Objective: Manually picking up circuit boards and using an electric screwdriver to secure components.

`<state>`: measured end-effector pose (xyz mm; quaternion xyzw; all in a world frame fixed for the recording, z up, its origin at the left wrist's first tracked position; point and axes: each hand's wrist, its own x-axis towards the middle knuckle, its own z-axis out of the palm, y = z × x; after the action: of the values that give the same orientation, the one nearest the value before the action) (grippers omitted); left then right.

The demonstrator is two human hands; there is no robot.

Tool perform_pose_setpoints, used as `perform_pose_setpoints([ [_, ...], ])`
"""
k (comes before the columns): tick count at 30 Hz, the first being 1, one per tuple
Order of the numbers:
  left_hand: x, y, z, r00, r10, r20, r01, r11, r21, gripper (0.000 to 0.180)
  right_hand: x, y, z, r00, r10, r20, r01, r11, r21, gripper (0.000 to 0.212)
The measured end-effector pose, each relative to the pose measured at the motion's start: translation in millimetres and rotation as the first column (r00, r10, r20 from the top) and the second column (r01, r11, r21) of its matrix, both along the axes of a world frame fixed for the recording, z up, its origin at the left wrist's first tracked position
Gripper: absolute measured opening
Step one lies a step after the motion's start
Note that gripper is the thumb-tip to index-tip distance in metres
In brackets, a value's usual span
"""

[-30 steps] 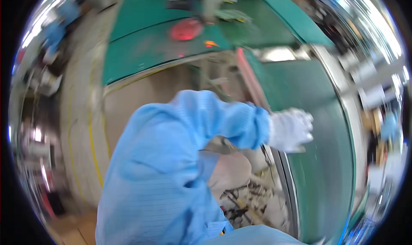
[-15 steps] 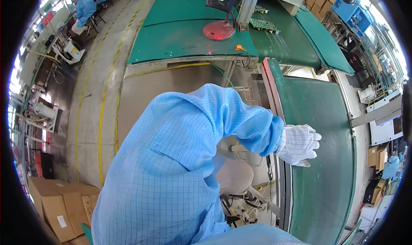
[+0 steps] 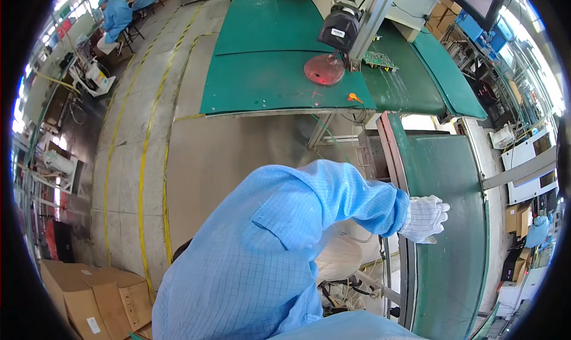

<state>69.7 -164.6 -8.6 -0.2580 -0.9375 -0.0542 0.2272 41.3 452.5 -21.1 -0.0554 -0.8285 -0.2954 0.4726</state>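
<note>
My left hand point(image 3: 424, 219), in a white striped glove, reaches across to the right and lies over the near edge of a green conveyor belt point(image 3: 452, 268). Its fingers are loosely bent, slightly apart at the tips, with the thumb on the near side; I see nothing in them. A blue checked sleeve point(image 3: 357, 197) covers that arm and fills the lower middle. Under the hand runs a metal side rail point(image 3: 408, 274). My right hand is out of view.
Ahead stands a green-topped table point(image 3: 256, 78) with a black scanner point(image 3: 340, 27) over a round red-lit base point(image 3: 324, 70) and a small orange item point(image 3: 355, 98). Beyond the post point(image 3: 373, 24) lies a green circuit board point(image 3: 379, 60). Cardboard boxes point(image 3: 89, 298) stand lower left; people in blue sit far left.
My view has tilted, so the table and belt appear lower and further right. The gloved hand stays at nearly the same place on the belt's edge, in much the same pose.
</note>
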Motion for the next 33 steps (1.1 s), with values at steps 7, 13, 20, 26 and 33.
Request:
perform_pose_setpoints([
  [7,-1,33,23,0.992,-0.122,0.028,0.111,0.958,0.263,0.076,18,-196,58,0.821,0.157,0.55,0.034,0.946,-0.321,0.018],
  [13,0,89,25,0.923,-0.266,-0.277,0.356,0.866,0.353,0.059,53,-369,65,0.682,0.583,0.44,-0.395,0.801,-0.45,0.018],
  [20,-2,70,25,0.959,-0.192,-0.209,0.24,0.942,0.234,0.034,60,-382,54,0.531,0.828,0.181,-0.44,0.452,-0.776,0.026],
  [26,7,42,44,0.997,-0.073,-0.029,0.073,0.746,0.662,0.033,84,-383,102,0.608,0.784,-0.121,-0.445,0.21,-0.871,0.049],
  [33,-33,4,29,0.949,-0.018,0.315,-0.301,0.244,0.922,0.031,71,-221,94,0.598,0.783,-0.173,-0.001,-0.215,-0.977,0.052],
])
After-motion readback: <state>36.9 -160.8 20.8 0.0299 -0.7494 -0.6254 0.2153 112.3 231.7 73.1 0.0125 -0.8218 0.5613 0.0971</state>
